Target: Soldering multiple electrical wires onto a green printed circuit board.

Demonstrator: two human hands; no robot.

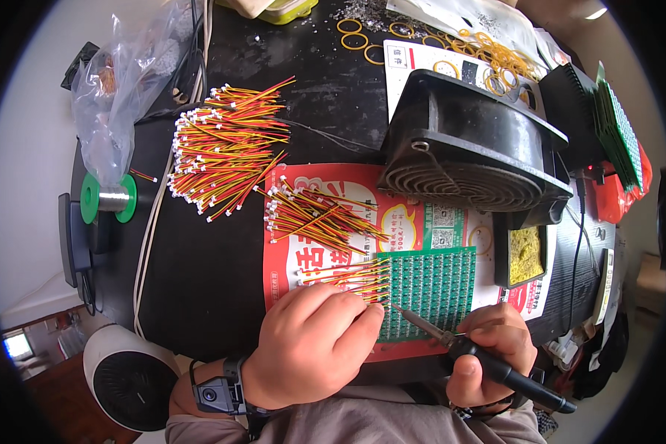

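Note:
A green circuit board [429, 288] with rows of small pads lies on a red printed sheet [277, 270]. Several red, yellow and black wire leads [359, 280] run onto its left edge. Over these leads my left hand [307, 344] is closed, its fingertips pinched at the board's edge on a wire lead mostly hidden beneath them. My right hand [499, 344] grips a black-handled soldering iron [529, 386], whose tip points left and meets the board's left side close to my left fingertips. Beyond the board lies a small pile of connector leads [318, 218] with white plugs.
A larger heap of leads [229, 144] sits farther left, near a green solder spool [109, 198]. A black fan [477, 144] stands behind the board. Right of the board is a tray with yellow sponge [525, 253]. Rubber bands [492, 55] lie at the back; more boards [620, 133] stand far right.

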